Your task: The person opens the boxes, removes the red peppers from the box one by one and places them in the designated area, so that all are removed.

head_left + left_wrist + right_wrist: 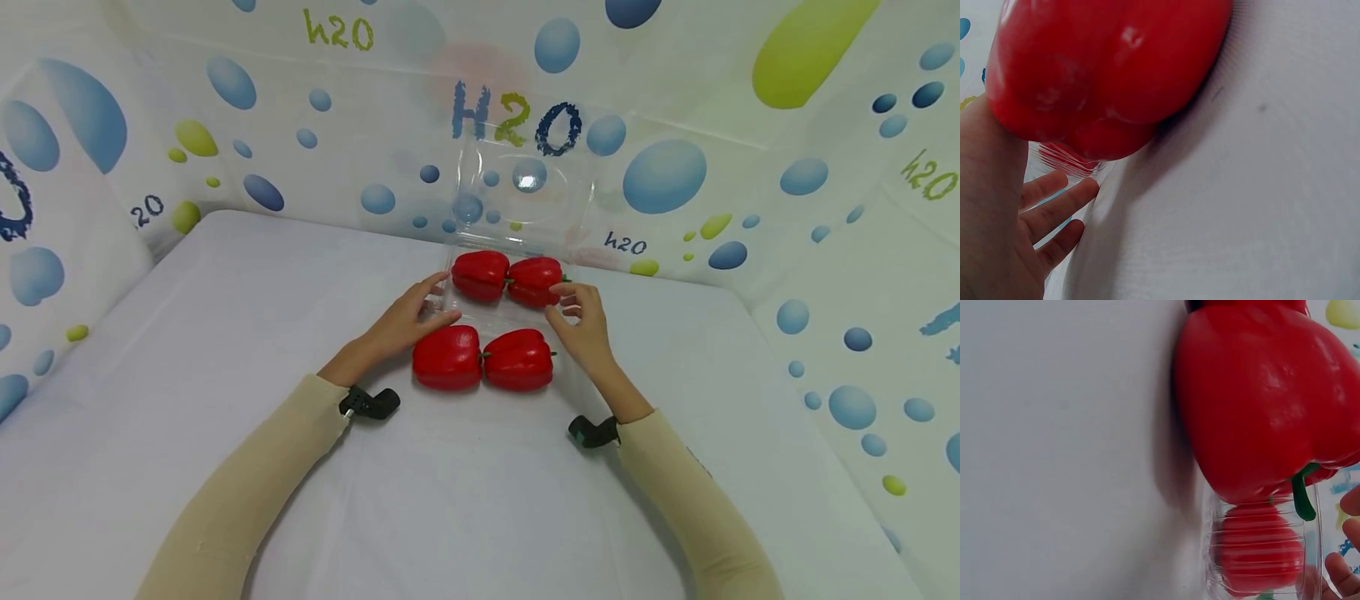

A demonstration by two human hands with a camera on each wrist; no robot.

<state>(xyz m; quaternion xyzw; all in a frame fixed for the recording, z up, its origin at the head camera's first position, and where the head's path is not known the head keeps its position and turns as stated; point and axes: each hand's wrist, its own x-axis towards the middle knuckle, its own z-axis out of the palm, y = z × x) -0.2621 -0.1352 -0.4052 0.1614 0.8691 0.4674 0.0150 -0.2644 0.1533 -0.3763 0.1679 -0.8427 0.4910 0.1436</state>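
Sitting between left grip [406, 321] and right grip [587, 327] is a clear container [497, 313]

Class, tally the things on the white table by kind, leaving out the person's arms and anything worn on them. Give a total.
Clear plastic container: 1
Red peppers: 4 (2 in the container, 2 in front of it, nearer the person)
Total: 5

Back peppers [495, 277] side by side in box [495, 318], lid [555, 200] behind, front peppers [501, 360] side by side before it on table [465, 517], left fingers [427, 284] at box's left end, right fingers [576, 290] at its right.
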